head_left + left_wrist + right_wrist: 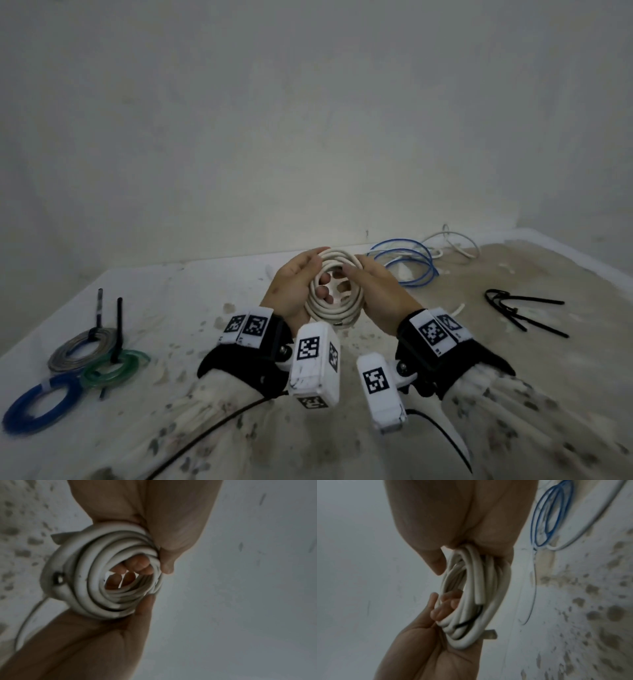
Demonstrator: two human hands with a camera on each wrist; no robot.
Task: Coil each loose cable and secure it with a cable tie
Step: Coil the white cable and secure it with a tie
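Both hands hold a coil of thick white cable [342, 308] upright above the middle of the table. My left hand [298, 284] grips its left side, fingers hooked through the centre hole and thumb on the top rim. My right hand [371, 289] grips the right side with the thumb across the front. In the left wrist view the white coil [82, 577] fills the centre, with fingertips [135, 566] inside it. In the right wrist view the white coil [476, 582] is seen edge-on, a metal plug prong [491, 634] jutting from its lower edge. No tie shows on it.
A loose blue cable [407, 263] and a loose thin white cable [452, 243] lie at the back right. Black cable ties [524, 311] lie at right. At left sit tied coils: grey [82, 349], green [113, 370] and blue [37, 407]. A wall stands behind the table.
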